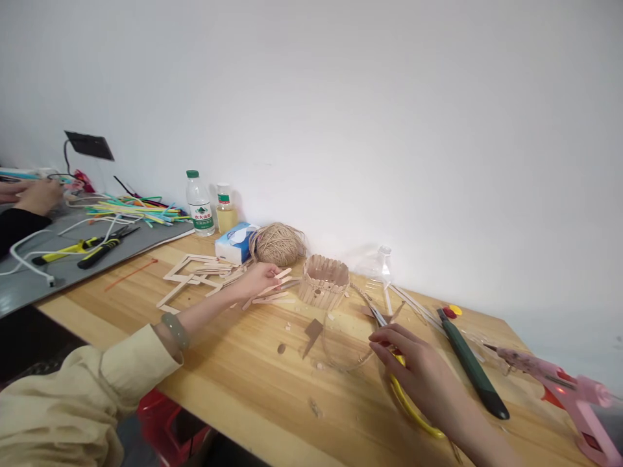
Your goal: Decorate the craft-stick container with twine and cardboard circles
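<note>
My left hand (260, 280) reaches over loose wooden craft sticks (272, 298), its fingers closed on a craft stick (283, 274). To the right of it stands a small basket (318, 298) covered with upright craft sticks, twine along its rim. My right hand (409, 353) is closed round a pair of scissors with yellow handles (413, 410), the blades pointing away from me. A length of twine (335, 364) curves from the basket towards the scissors. Scraps of brown card (313, 331) lie close by.
At the right are a green utility knife (472, 363) and a pink glue gun (559, 376). A ball of twine (278, 244), a tissue pack (235, 242) and a water bottle (199, 204) stand near the wall. Another person's hands (39, 194) are at the far left, near pliers (104, 250).
</note>
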A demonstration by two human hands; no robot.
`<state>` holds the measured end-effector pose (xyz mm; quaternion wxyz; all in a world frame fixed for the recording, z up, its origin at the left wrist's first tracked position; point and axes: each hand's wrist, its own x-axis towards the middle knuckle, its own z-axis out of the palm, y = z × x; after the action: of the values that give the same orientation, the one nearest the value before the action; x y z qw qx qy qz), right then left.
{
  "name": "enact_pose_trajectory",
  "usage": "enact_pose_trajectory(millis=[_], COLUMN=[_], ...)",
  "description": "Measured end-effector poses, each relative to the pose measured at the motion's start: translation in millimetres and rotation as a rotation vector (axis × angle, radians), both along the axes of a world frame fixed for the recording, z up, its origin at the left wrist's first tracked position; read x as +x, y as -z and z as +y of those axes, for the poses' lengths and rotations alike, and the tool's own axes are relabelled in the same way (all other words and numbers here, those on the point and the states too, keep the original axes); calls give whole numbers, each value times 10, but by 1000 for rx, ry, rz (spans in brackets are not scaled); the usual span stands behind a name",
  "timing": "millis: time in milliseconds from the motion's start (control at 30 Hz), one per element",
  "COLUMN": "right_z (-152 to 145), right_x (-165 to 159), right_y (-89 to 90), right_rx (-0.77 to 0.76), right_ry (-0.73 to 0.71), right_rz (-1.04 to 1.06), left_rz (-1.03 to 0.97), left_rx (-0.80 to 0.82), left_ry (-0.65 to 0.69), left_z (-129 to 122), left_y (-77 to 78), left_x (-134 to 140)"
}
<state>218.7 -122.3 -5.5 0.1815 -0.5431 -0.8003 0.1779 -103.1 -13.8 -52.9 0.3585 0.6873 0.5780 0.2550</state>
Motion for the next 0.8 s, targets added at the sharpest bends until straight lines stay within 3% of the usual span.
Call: enact_pose_trajectory(millis=[233, 367, 567, 667, 800], right_z=[-3, -62, -211, -258, -277], right_x=[377, 757, 1322, 1295, 921], right_y=[22, -63, -87, 10, 200], right_rx=[38, 185, 240, 200, 89], right_ry=[123, 316, 556, 530, 427], right_rz=[5, -51, -137, -176, -231], left_rz=[-8, -12, -66, -96, -222], left_rx=[48, 133, 272, 325, 375], left_ry=[-36, -56, -166, -257, -273], left_z=[3, -42, -63, -126, -263], left_y=[-66, -130, -214, -292, -437], left_x=[14, -11, -84, -82, 63])
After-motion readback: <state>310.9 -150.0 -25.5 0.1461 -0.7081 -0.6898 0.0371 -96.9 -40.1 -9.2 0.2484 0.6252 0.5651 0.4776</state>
